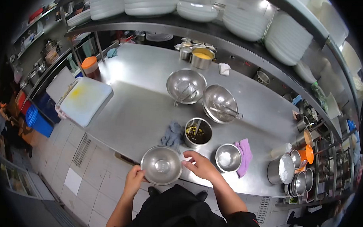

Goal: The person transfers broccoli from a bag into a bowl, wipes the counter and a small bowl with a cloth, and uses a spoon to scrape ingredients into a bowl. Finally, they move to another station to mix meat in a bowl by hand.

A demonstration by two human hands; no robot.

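A steel mixing bowl (152,174) with nothing in it hangs over the table's front edge. My left hand (135,179) pinches its left rim. At its right rim is my right hand (200,166), thumb and fingers apart, fingertips right at the metal. Just behind the bowl lies a crumpled grey-blue cloth (172,135). Beside the cloth stands a steel pot (186,141) with dark liquid, yellow bits and a utensil inside. A smaller steel bowl (217,159) and a purple cloth (244,157) sit to the right of my right hand.
Two large steel bowls (170,91) with whisk-like utensils stand mid-table. A yellow-stained white cutting board (86,102) lies at left. Behind are a pot of yellow liquid (200,64) and a white cloth (224,69). Stacked plates (244,23) fill the overhead shelf. Steel pots (275,173) crowd the right end.
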